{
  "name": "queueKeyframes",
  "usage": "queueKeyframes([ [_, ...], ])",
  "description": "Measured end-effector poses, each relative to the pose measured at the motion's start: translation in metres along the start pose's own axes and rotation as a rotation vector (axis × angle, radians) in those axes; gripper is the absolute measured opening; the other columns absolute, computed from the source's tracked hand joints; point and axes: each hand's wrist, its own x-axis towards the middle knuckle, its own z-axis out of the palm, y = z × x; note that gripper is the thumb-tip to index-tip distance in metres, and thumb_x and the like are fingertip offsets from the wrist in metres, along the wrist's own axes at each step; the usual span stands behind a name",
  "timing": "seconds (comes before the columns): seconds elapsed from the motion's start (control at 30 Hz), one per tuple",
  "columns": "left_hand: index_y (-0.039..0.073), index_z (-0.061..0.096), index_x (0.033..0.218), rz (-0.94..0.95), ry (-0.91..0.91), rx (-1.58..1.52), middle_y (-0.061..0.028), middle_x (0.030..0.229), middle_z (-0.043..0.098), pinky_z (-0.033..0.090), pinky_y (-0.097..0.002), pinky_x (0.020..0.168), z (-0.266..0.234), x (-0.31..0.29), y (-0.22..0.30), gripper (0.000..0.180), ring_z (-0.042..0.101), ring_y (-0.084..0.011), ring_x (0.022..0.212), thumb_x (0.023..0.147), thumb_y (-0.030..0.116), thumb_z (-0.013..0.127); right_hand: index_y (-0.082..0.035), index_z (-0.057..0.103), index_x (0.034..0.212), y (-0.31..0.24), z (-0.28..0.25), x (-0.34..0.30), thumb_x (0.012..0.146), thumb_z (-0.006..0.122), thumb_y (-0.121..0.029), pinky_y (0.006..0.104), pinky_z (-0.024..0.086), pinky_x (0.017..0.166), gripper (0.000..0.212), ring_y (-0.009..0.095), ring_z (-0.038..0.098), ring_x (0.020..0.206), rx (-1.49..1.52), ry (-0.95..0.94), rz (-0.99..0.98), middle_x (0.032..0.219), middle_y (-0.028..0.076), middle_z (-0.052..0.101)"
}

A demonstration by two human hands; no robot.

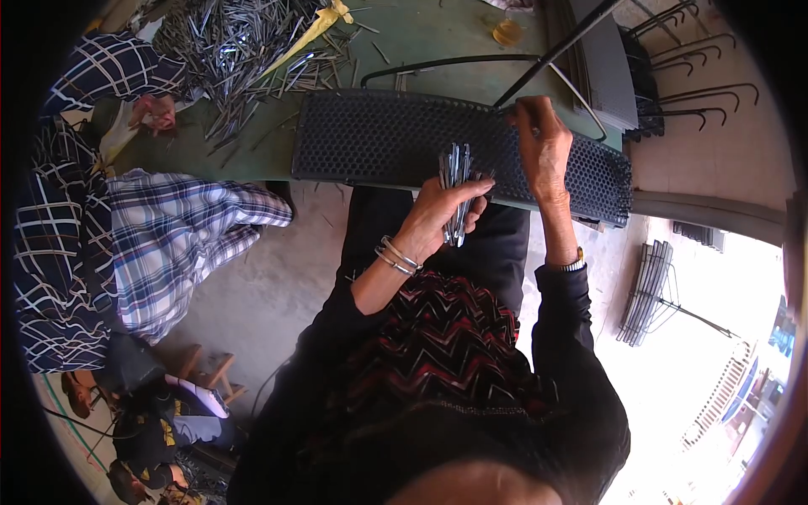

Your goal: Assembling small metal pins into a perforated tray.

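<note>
My left hand [433,215] is wrapped round a bundle of slim shiny metal strips [456,164], which stick out above and below the fist. Just beyond it lies a long, dark panel full of small holes [370,135], slightly curved and set along the table's near edge. Over the right half of this panel is my right hand [544,150], its fingers bent and pinched together at the surface. Whatever those fingertips hold, if anything, is hidden. A thin black rod frame [450,59] runs behind the panel.
Many loose metal strips [240,50] are heaped on the green table [412,29] at the far left, with a yellow strip of cloth [316,32] across them. A co-worker's hand [156,114] is beside the heap. Black hooked rods [699,88] project at the right.
</note>
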Motion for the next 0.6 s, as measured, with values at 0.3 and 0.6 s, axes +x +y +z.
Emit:
queueKeyframes([
  [0.3,0.005,0.063,0.084,-0.030,-0.095,0.007,-0.0030,0.064,0.060,0.043,-0.0208,0.041,-0.006,0.004,-0.009,0.021,0.055,-0.0081,0.049,0.079,0.021,0.076,-0.002,0.058,0.094,-0.002,0.002,0.000,0.090,0.058,-0.004,0.0285,0.052,0.063,0.004,0.018,0.070,0.072,-0.033,-0.018,-0.035,0.078,0.011,0.068],
  [0.6,0.000,0.061,0.085,-0.052,-0.057,-0.008,-0.0032,0.061,0.054,0.034,-0.0241,0.041,0.006,0.005,-0.007,0.013,0.047,-0.0100,0.046,0.084,0.010,0.069,-0.003,0.058,0.096,0.003,0.006,-0.006,0.089,0.060,-0.004,0.0310,0.051,0.061,0.007,0.020,0.068,0.069,-0.098,0.032,-0.092,0.079,0.012,0.067],
])
